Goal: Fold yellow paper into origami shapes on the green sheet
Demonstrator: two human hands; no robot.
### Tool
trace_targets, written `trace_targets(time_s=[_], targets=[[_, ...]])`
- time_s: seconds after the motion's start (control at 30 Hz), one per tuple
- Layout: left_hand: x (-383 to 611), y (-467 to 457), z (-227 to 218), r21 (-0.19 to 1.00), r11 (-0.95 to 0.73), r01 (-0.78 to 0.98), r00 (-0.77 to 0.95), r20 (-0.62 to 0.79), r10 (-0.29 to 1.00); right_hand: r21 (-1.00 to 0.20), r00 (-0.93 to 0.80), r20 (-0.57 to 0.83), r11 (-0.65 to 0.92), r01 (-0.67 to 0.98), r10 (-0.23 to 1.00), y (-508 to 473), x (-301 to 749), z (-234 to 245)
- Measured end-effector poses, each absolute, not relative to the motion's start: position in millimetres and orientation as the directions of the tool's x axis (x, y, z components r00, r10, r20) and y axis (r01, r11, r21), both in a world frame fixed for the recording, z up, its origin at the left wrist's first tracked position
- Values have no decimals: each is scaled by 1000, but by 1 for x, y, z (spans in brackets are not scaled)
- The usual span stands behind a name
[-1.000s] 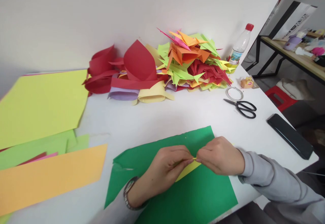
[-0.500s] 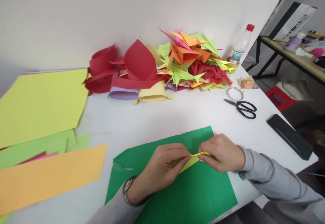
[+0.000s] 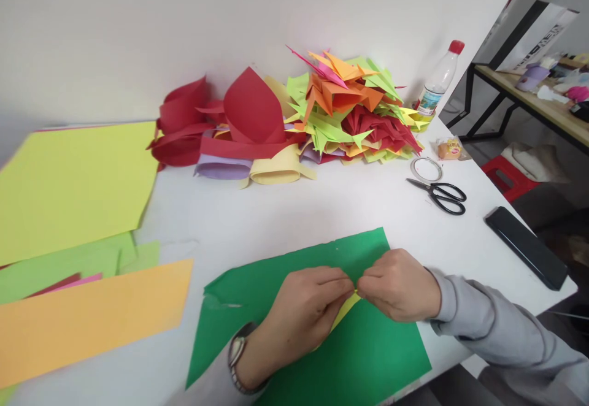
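A small piece of yellow paper [image 3: 345, 312] is pinched between my two hands, mostly covered by the fingers. My left hand [image 3: 309, 308], with a watch on its wrist, grips it from the left, fingers closed. From the right, my right hand [image 3: 396, 284] pinches its other end in closed fingers. The fingertips of both hands nearly meet, and only a narrow yellow strip shows below them. Under the hands lies a large green sheet [image 3: 368, 357], its top left corner creased. How the yellow paper is folded cannot be made out.
Folded paper stars and spiky shapes [image 3: 350, 105] pile against the wall beside red curled paper pieces [image 3: 255, 105]. Scissors [image 3: 442, 195], a tape roll [image 3: 426, 170], a bottle [image 3: 435, 84] and a black phone-like object [image 3: 526, 246] lie or stand rightward. Yellow sheets [image 3: 78, 185] and an orange strip [image 3: 96, 320] are leftward.
Both hands have drawn closer together and slightly lower, the left moving a little right. Less of the yellow paper shows between the fingertips.
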State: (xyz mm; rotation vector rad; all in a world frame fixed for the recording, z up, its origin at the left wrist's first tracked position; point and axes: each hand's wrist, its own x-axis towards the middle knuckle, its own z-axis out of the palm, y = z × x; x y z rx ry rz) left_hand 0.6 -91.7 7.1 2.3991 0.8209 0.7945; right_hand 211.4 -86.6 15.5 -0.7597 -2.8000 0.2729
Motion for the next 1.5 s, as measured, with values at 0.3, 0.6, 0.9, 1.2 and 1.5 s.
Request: trace_targets(time_s=[0.3, 0.6, 0.9, 1.2, 1.5], targets=[[0, -91, 9, 607, -700, 375, 662, 354, 661, -213, -841, 147, 847, 488, 521, -88, 209, 16], [-6, -84, 14, 819, -476, 321, 645, 179, 743, -182, -839, 213, 864, 469, 500, -86, 210, 19], [-15, -71, 16, 887, -378, 266, 617, 145, 773, -150, -802, 294, 854, 498, 519, -82, 214, 20], [-14, -72, 14, 900, -352, 256, 577, 150, 803, -45, -798, 333, 854, 518, 502, -83, 214, 18], [-8, -78, 9, 885, -416, 207, 558, 242, 794, -71, -807, 286, 852, 519, 516, -84, 212, 19]])
